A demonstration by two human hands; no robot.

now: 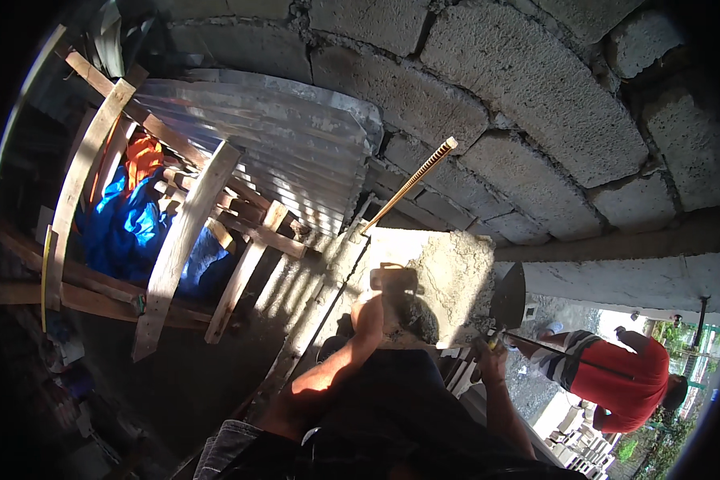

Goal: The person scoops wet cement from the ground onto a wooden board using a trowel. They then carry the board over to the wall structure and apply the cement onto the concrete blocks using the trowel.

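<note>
A pale board (380, 240) bearing grey mortar (460, 260) lies in front of me, partly in sunlight. My left hand (368, 314) is closed at its near left edge, seemingly gripping the board; the fingertips are hard to make out. To the right, my right hand (490, 358) is wrapped round the handle of a trowel. The dark, pointed trowel blade (508, 298) stands up beside the board's right edge. Shadows fall across the board and the mortar.
A concrete block wall (536, 104) rises ahead, with a reinforcing bar (412, 184) standing near the board. On the left are wooden planks (188, 240), a blue tarp (128, 224) and corrugated metal sheets (264, 120). A person in a red shirt (624, 380) bends at the right.
</note>
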